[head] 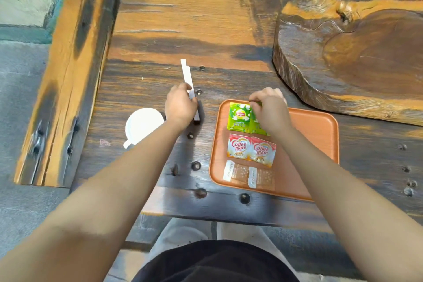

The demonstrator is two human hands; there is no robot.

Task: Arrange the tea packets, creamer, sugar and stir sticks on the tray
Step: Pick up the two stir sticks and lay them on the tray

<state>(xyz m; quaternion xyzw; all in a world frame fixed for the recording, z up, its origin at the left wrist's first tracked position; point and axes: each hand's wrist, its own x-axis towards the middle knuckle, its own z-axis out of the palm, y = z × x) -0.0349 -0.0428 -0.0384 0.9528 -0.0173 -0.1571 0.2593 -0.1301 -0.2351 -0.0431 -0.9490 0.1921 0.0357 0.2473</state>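
An orange tray (315, 135) lies on the wooden table at the right. Two green tea packets (239, 118) sit at its far left, and my right hand (269, 110) pinches the top edge of the right one. Below them lie two red and white creamer packets (250, 147), then two clear brown sugar packets (249, 175). Left of the tray, my left hand (180, 105) is closed around white paper-wrapped stir sticks (186, 75), which point away from me just above the table.
A white cup (142, 125) stands left of my left hand. A thick carved wood slab (343, 57) fills the far right of the table. A wooden bench (66, 80) runs along the left. The right half of the tray holds no packets.
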